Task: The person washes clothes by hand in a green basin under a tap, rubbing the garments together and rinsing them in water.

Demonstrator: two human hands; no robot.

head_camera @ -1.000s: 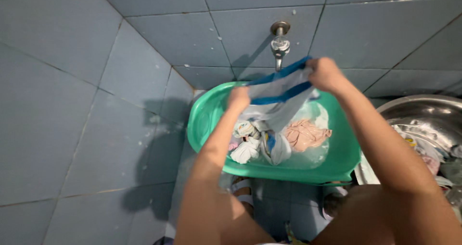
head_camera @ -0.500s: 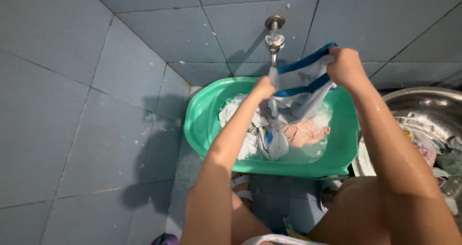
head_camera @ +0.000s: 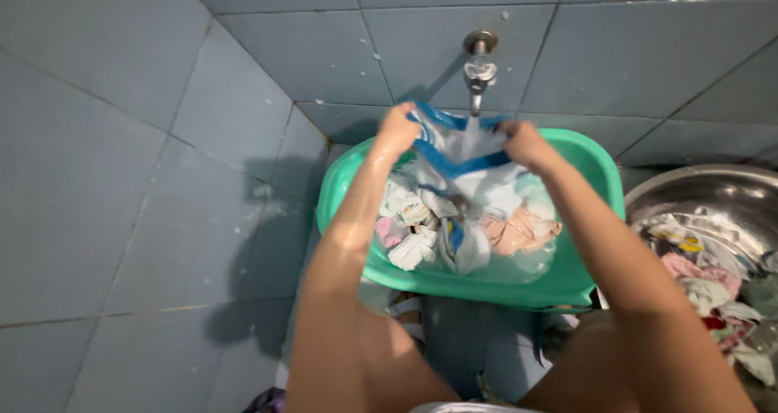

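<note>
Change: both hands now closer together, lower under tap (head_camera: pixel 479 71).
Left hand (head_camera: pixel 397 129): fingers gripping cloth (head_camera: pixel 462 147).
Right hand (head_camera: pixel 523 142): fingers gripping cloth over basin (head_camera: pixel 592 158).

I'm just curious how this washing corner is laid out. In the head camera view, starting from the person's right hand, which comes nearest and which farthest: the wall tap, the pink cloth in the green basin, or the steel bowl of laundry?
From the right hand:
1. Wall tap, just above it and slightly left.
2. Pink cloth, below it in the green basin.
3. Steel bowl, off to the right.

Blue-grey tiled walls (head_camera: pixel 121 137) and floor (head_camera: pixel 162 356), metal tap (head_camera: pixel 479 68) on wall — water-spotted, dim light
</note>
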